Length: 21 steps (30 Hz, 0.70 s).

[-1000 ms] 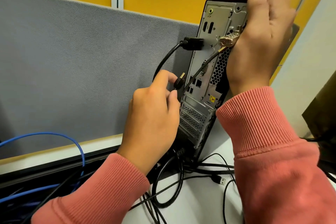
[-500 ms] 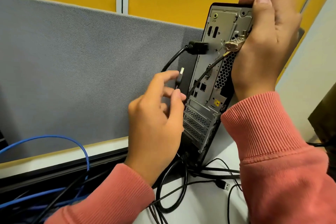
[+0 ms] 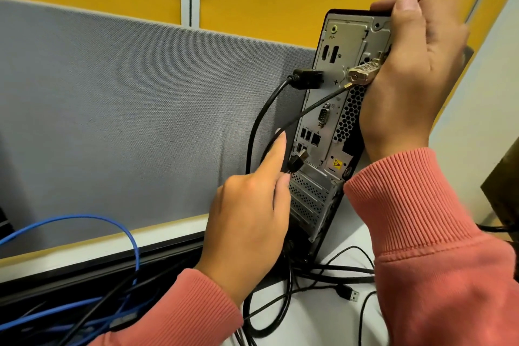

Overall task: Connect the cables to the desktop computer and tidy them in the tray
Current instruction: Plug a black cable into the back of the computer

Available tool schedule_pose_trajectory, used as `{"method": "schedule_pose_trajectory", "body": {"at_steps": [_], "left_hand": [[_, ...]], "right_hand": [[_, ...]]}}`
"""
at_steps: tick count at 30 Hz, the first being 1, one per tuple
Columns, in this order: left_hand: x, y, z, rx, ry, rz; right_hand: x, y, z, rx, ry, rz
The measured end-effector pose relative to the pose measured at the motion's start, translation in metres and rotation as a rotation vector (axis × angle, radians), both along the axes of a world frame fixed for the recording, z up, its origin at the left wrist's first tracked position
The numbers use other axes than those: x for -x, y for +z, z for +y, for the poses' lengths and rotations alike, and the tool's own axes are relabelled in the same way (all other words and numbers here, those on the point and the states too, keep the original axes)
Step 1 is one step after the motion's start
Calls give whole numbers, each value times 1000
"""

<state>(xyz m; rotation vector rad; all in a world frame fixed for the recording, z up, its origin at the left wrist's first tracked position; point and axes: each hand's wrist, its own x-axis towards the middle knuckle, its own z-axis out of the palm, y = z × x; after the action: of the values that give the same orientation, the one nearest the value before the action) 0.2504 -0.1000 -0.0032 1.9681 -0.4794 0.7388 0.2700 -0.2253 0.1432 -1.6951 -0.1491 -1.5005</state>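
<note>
Now I am holding the black USB plug (image 3: 296,161) pinched in my left hand (image 3: 250,222), its metal tip angling up and rightward just short of the lower ports, while my right hand (image 3: 407,78), farther above, is gripping the computer (image 3: 334,121) by its top edge.

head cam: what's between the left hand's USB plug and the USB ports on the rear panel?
Nothing. In the head view the USB plug in the left hand sits just short of the USB ports, gap bare.
</note>
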Motion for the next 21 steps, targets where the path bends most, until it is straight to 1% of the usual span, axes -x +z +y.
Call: {"method": "schedule_pose_trajectory", "body": {"at_steps": [4, 7, 13, 17, 21], "left_hand": [[-2, 10, 0, 101, 63, -23], [-6, 17, 1, 186, 43, 19], [-9, 22, 2, 112, 9, 112], [-10, 21, 2, 92, 30, 96], [-9, 22, -1, 114, -9, 112]], "right_hand": [[0, 1, -1, 8, 4, -2], [0, 0, -1, 8, -11, 2], [2, 1, -1, 12, -19, 6], [2, 1, 0, 10, -16, 9], [2, 1, 0, 13, -12, 5]]}}
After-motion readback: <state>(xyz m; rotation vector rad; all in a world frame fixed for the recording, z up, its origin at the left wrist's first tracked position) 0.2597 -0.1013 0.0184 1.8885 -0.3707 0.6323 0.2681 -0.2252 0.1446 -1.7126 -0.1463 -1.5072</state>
